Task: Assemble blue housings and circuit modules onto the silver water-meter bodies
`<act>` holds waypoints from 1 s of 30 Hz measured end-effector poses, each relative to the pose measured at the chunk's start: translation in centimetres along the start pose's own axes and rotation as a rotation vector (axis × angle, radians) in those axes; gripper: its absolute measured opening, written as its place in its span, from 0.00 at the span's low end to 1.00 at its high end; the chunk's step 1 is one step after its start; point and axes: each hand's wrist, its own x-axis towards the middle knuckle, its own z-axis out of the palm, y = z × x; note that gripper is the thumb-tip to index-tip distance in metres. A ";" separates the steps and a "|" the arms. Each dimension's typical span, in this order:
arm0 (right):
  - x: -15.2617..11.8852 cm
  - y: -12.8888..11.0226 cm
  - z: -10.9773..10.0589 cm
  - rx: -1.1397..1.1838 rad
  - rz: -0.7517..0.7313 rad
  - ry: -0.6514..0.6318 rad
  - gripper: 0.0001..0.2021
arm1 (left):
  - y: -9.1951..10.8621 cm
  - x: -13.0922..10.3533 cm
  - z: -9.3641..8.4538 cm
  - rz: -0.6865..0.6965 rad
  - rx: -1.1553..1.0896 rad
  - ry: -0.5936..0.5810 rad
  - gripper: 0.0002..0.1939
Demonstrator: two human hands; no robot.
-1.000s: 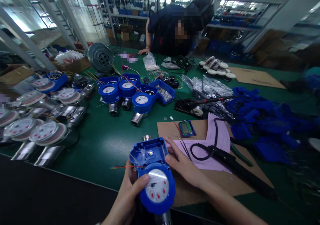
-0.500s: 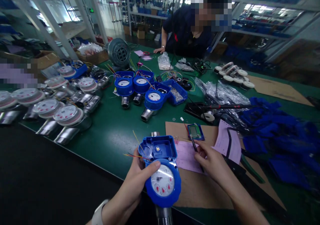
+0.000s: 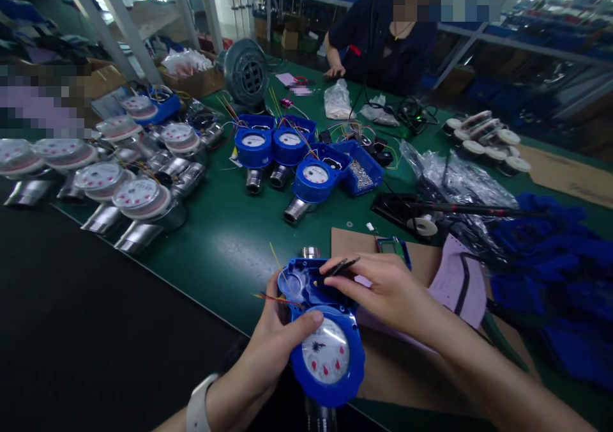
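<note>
My left hand [image 3: 282,336] is wrapped round a blue-cased water meter [image 3: 352,355], its thumb on the rim of the dial. Red, yellow and dark wires stick out of the case at the left. Pinched in my right hand [image 3: 383,288] is a pair of dark tweezers [image 3: 343,266], held just over the open box part of the meter. My fingers hide part of that compartment. Behind my right hand, a small display module [image 3: 393,246] with a green screen lies on the cardboard [image 3: 412,381], partly covered by the hand.
Several blue meters [image 3: 290,139] stand mid-table beside a blue tray of screws [image 3: 361,175]. Uncased meters [image 3: 138,195] crowd the left edge. Plastic bags [image 3: 474,179] and blue parts [image 3: 555,278] lie right. A person [image 3: 383,48] leans at the far side.
My right hand has moved left from beside the display module to over the meter's open compartment, and the tweezers have turned. My left hand keeps its hold. The view has shifted.
</note>
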 end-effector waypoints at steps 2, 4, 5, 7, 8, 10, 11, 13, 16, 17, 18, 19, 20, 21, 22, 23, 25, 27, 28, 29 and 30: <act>0.1 0.1 0.2 -0.045 -0.027 -0.028 0.05 | -0.1 -0.1 0.1 -0.014 -0.002 0.015 0.36; 0.1 -0.1 0.3 -0.071 -0.037 -0.051 0.06 | -0.1 -0.1 0.2 -0.019 0.004 0.030 0.35; 0.2 -0.2 0.4 -0.081 -0.031 -0.058 0.06 | -0.1 0.0 0.2 -0.021 0.007 0.033 0.35; 0.2 -0.3 0.5 -0.101 -0.008 -0.053 0.05 | -0.1 0.1 0.3 -0.024 0.004 0.032 0.34; 0.2 -0.3 0.6 -0.109 0.004 -0.045 0.05 | -0.1 0.1 0.3 -0.024 -0.001 0.029 0.34; 0.3 -0.4 0.7 -0.124 0.021 -0.024 0.04 | -0.1 0.2 0.4 -0.014 -0.011 0.028 0.34; 0.3 -0.4 0.8 -0.133 0.024 -0.013 0.04 | -0.1 0.2 0.4 -0.006 -0.017 0.027 0.34; 0.4 -0.4 1.0 -0.152 0.031 0.003 0.03 | -0.1 0.1 0.3 0.004 -0.032 0.018 0.36; 0.4 -0.5 1.3 -0.172 0.048 0.023 0.03 | -0.1 0.1 0.3 0.006 -0.059 0.005 0.38; 0.3 -0.5 1.4 -0.174 0.051 0.029 0.03 | -0.1 0.1 0.3 0.007 -0.065 0.004 0.39; 0.3 -0.6 1.5 -0.175 0.054 0.036 0.03 | -0.2 0.1 0.3 0.011 -0.070 0.006 0.39; 0.3 -0.6 1.6 -0.175 0.056 0.043 0.03 | -0.2 0.1 0.3 0.015 -0.074 0.006 0.39; 0.2 -0.6 1.6 -0.176 0.059 0.049 0.03 | -0.2 0.1 0.3 0.018 -0.078 0.005 0.40; 0.2 -0.6 1.7 -0.178 0.064 0.055 0.03 | -0.3 0.1 0.3 0.021 -0.080 0.003 0.40; 0.2 -0.7 1.7 -0.182 0.070 0.060 0.03 | -0.3 0.1 0.3 0.023 -0.082 0.001 0.40; 0.1 -0.7 1.8 -0.188 0.076 0.066 0.03 | -0.3 0.1 0.3 0.023 -0.083 0.001 0.40; 0.1 -0.7 1.9 -0.201 0.086 0.072 0.04 | -0.2 0.1 0.3 0.017 -0.086 0.002 0.40; 0.1 -0.7 1.8 -0.200 0.085 0.070 0.04 | -0.1 0.0 0.4 0.010 -0.088 -0.001 0.40; 0.1 -0.6 1.7 -0.191 0.078 0.063 0.05 | 0.0 -0.1 0.4 0.006 -0.088 -0.001 0.40; 0.1 -0.6 1.6 -0.175 0.064 0.049 0.04 | 0.0 -0.1 0.5 0.002 -0.088 -0.002 0.40; 0.1 -0.6 1.4 -0.155 0.049 0.032 0.04 | 0.1 -0.1 0.5 -0.001 -0.087 0.000 0.41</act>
